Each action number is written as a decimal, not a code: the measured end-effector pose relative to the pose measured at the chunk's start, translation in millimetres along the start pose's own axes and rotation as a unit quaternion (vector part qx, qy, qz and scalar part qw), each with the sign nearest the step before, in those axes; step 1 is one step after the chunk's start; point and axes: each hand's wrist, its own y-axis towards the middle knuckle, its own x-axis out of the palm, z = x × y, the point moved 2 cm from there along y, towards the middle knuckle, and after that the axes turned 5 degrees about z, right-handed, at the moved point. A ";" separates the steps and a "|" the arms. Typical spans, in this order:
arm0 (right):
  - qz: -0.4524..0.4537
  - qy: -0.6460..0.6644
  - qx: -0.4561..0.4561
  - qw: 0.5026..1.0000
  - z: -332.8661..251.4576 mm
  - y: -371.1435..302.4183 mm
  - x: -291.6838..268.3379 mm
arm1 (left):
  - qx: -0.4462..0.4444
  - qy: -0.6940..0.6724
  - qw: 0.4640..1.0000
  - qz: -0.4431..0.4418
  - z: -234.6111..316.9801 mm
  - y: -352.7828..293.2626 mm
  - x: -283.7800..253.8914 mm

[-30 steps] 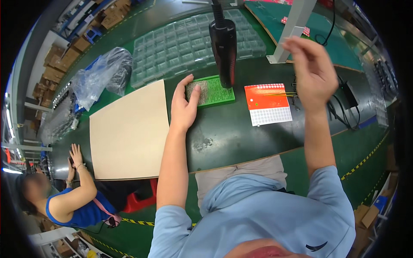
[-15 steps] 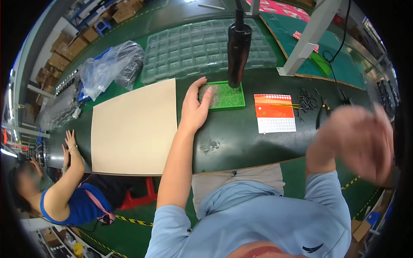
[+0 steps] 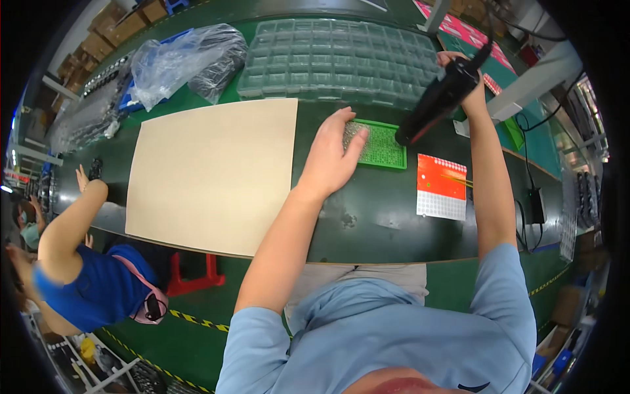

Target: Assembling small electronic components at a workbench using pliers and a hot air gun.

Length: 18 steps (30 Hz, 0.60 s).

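My left hand (image 3: pixel 333 154) is wrapped round the left end of a shallow green tray (image 3: pixel 399 164), thumb over the near side. Small silvery parts (image 3: pixel 356 136) are heaped at that end, partly under my fingers. My right arm reaches far forward, with my right hand (image 3: pixel 453 60) at the upper end of a black corded electric screwdriver (image 3: pixel 438 104). The screwdriver slants in front of this hand and covers most of it, so its grip cannot be made out. Its lower tip appears above the tray's right edge. Beside my right forearm lies an orange-and-white card (image 3: pixel 441 205) with thin yellow strips.
A large beige sheet (image 3: pixel 210 177) covers the bench on my left. Behind the tray stands a clear compartment box (image 3: pixel 335 62). Plastic bags (image 3: pixel 174 62) lie back left; a metal post (image 3: pixel 535 88) rises right. A co-worker (image 3: pixel 98 282) sits at the left.
My right hand has gone from the blurred near right to the screwdriver. My forearm now hides the dark screws and pliers. The view has shifted; the screwdriver looks more slanted. My left hand stays on the tray.
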 end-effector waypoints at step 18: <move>-0.126 -0.072 0.046 0.988 86.0 160.7 162.5 | -0.040 0.004 0.998 -0.046 13.1 3.6 -8.1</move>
